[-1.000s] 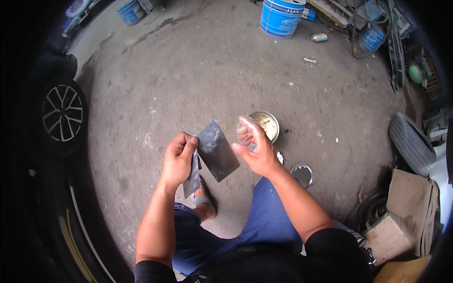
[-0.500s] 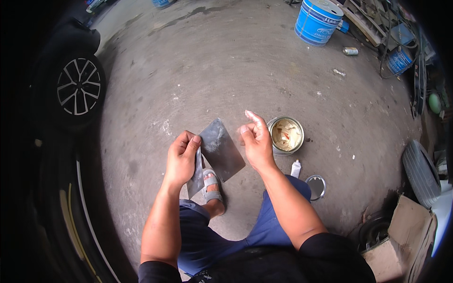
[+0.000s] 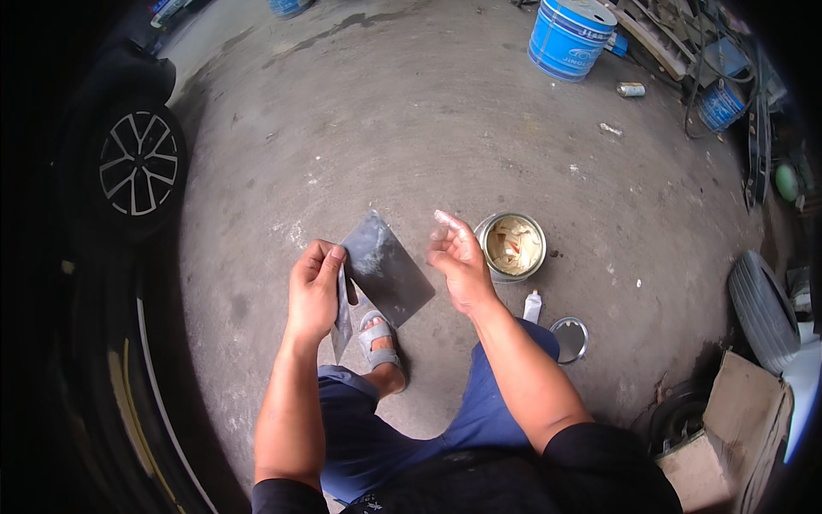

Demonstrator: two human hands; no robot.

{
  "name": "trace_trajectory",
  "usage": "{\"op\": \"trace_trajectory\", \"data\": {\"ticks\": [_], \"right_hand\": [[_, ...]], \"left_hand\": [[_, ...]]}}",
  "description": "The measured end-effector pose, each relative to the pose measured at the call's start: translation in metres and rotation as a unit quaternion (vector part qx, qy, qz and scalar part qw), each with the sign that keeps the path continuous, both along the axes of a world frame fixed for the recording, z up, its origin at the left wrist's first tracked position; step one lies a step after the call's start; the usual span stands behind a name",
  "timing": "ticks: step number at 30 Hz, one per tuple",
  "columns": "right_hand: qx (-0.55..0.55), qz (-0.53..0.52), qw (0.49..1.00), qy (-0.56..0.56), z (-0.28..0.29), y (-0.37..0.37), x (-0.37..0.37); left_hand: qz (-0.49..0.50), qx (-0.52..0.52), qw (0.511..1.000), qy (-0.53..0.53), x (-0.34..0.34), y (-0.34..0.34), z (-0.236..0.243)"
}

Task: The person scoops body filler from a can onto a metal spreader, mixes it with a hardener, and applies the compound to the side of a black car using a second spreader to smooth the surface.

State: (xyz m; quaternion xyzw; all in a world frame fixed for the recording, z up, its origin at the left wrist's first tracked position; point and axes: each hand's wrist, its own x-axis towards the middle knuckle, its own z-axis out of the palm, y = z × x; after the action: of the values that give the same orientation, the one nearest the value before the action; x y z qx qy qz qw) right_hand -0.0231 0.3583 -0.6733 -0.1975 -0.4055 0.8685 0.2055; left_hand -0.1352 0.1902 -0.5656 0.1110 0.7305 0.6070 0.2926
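A thin, dark grey rectangular plate [image 3: 390,272] with whitish smears is pinched at its left corner between the thumb and bent fingers of the left hand [image 3: 313,287]; a narrow grey sheet [image 3: 342,324] is held there too. The plate is raised above the concrete floor [image 3: 411,154]. The fingers of the right hand [image 3: 462,264] are released, half curled and whitened at one tip, beside the round metal tin [image 3: 543,246] of cream paste [image 3: 515,243]. Pale printed lettering is borne by the large blue cylindrical drum [image 3: 567,41].
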Motion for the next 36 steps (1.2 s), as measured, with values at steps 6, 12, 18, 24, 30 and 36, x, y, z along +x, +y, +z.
{"op": "trace_trajectory", "data": {"ticks": [6, 12, 18, 24, 30, 36], "right_hand": [[-0.26, 0.024, 0.951, 0.163, 0.032, -0.026, 0.021], [-0.217, 0.027, 0.972, 0.083, 0.042, 0.002, 0.03], [-0.085, 0.148, 0.985, 0.034, 0.045, 0.016, 0.08], [-0.056, 0.166, 0.985, 0.009, 0.039, 0.032, 0.125], [-0.033, -0.063, 0.993, -0.09, 0.019, 0.092, 0.168], [0.205, -0.077, 0.929, -0.299, -0.017, 0.153, 0.17]], "left_hand": [[0.093, 0.1, 0.987, -0.089, 0.002, 0.0, -0.018], [-0.078, 0.02, 0.989, -0.125, 0.012, 0.013, -0.011], [-0.194, -0.016, 0.977, -0.09, 0.02, 0.009, -0.004], [-0.204, -0.037, 0.974, -0.088, 0.035, 0.021, -0.008], [-0.109, -0.05, 0.99, -0.076, 0.021, 0.029, -0.019], [-0.242, -0.19, 0.948, 0.082, 0.023, 0.041, -0.074]]}}
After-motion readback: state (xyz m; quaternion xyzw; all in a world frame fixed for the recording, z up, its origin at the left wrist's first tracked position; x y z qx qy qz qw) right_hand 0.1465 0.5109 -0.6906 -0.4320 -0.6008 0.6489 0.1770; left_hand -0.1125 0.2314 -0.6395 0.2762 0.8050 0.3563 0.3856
